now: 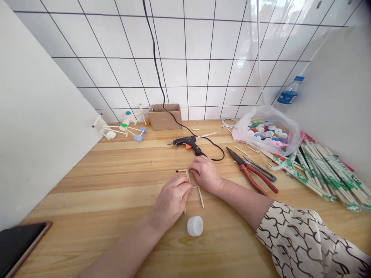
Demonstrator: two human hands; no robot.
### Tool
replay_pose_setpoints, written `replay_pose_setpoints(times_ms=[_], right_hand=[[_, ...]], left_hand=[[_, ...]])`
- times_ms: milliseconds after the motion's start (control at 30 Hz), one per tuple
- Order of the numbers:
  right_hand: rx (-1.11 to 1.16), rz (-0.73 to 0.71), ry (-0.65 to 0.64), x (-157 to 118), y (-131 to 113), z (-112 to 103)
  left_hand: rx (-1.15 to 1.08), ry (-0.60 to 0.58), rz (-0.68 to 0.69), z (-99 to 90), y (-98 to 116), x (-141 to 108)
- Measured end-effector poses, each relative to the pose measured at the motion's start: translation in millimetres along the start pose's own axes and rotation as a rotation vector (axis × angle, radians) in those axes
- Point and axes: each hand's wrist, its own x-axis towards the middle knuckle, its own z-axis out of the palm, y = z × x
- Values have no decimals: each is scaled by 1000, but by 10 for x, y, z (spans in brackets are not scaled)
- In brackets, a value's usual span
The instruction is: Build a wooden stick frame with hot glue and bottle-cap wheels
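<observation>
On the pale, grainy wooden tabletop (87, 189), a small flat frame of thin, square-cut wooden sticks (199, 197) lies between the person's hands, its pieces meeting at right angles and partly hidden by the fingers. The left hand (171, 202) curls over the middle of the frame, its fingers closed down on the sticks. The right hand (205, 173) is half closed, with its fingertips pressed against the upper corner. Just below the frame sits a smooth, round white plastic bottle cap (194, 226). Farther off lie a black-and-orange hot glue gun (185, 143), red-handled pliers (253, 173), a crinkled clear plastic bag (290, 135) of coloured caps, and bundled chopsticks (327, 173) in green-printed paper sleeves.
</observation>
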Motion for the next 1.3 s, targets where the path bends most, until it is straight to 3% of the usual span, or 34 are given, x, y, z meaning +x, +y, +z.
replay_pose_setpoints(times_ms=[1300], right_hand=[[57,-33,18,22,-40,13]], left_hand=[[22,-23,-29,-30,15,17]])
